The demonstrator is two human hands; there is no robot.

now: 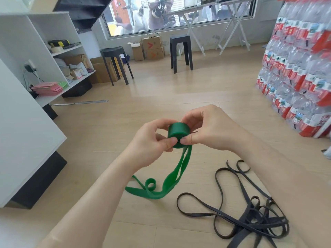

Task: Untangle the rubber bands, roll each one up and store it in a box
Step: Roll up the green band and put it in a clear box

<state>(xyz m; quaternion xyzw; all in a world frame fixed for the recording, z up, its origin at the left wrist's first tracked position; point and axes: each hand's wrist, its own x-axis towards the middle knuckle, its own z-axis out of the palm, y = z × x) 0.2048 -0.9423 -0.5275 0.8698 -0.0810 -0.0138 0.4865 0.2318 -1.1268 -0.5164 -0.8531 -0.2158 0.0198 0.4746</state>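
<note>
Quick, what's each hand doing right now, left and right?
Left hand: fingers curled round the green band roll, gripping it.
Right hand: pinching the same roll from the other side.

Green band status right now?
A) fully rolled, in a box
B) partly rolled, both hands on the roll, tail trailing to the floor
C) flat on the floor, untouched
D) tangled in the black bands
B: the left hand and right hand pinch the rolled part of the green band, its tail hanging to the floor.
</note>
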